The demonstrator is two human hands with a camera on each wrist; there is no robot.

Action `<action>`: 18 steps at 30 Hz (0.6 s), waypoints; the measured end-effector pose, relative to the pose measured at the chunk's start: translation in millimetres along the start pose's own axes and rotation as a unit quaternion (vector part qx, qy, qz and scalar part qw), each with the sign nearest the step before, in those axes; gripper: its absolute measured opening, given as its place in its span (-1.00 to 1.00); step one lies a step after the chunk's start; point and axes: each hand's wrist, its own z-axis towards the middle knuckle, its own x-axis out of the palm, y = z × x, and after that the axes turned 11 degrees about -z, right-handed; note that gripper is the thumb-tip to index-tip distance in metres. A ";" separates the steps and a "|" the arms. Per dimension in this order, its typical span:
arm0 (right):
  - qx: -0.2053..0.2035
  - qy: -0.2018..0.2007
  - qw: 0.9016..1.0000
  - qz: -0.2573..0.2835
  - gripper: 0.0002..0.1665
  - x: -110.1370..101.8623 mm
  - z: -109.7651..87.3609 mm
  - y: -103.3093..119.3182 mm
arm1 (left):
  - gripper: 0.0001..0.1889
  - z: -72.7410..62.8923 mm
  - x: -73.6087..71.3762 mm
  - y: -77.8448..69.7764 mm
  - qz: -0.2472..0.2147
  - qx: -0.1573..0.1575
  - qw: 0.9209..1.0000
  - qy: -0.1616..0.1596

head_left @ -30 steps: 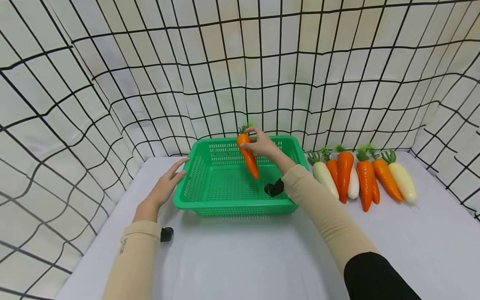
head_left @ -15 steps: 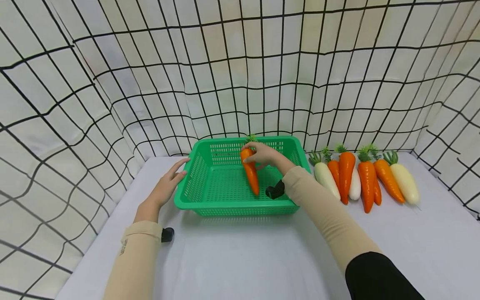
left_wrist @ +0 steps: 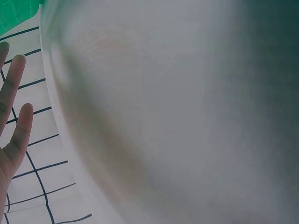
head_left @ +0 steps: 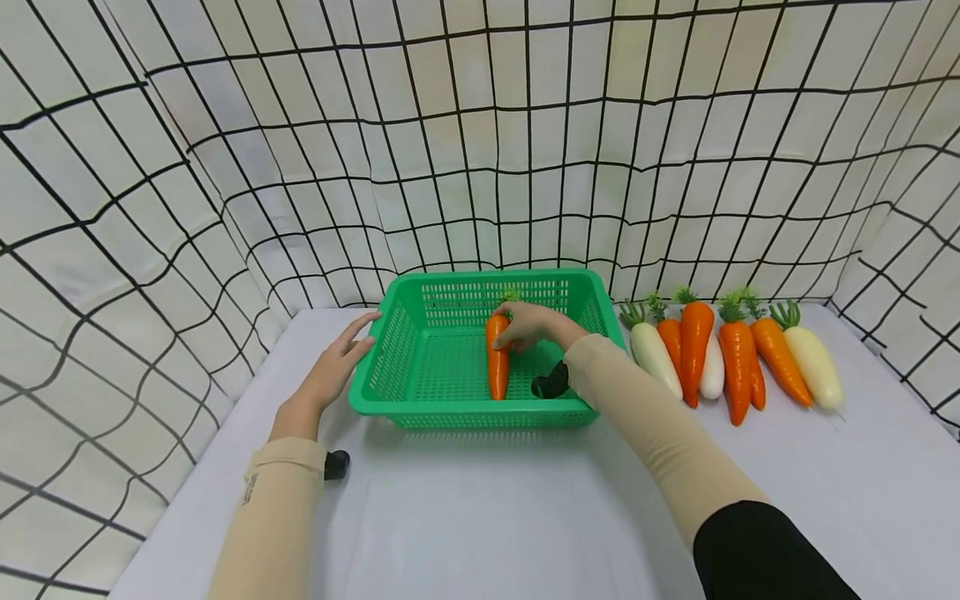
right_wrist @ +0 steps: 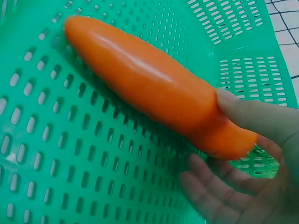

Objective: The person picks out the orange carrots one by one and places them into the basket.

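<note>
Carrot in right hand: gripping near leafy top, holding lower than before inside basket around hand; left hand: staying outstretched, rim beside it.

The carrot is glossy orange with a green leafy top; held near its thick end by the right hand, it is inside the basket, tip toward the near side. The basket is green, rectangular, slotted, upright.
</note>
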 end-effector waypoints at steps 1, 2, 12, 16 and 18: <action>0.001 0.011 1.000 -0.006 -0.20 -0.1 -0.3 0.1 | -0.35 0.1 0.0 0.0 0.000 0.001 1.000 -0.001; 0.003 0.020 1.000 -0.013 -0.21 -0.1 -0.4 0.0 | -0.35 0.2 -0.1 0.2 0.000 0.002 1.000 -0.001; 0.009 0.047 0.997 -0.061 -0.23 0.4 -1.1 -2.6 | -0.35 0.7 -0.1 2.1 -0.003 0.006 1.000 0.000; 0.008 0.044 0.995 -0.085 -0.22 -3.0 -4.5 -2.6 | -0.35 0.8 0.3 2.1 -0.005 0.003 1.000 -0.001; 0.006 0.042 0.994 -0.101 -0.22 -5.5 -5.9 -2.3 | -0.35 0.8 0.4 2.5 -0.005 0.003 1.000 -0.001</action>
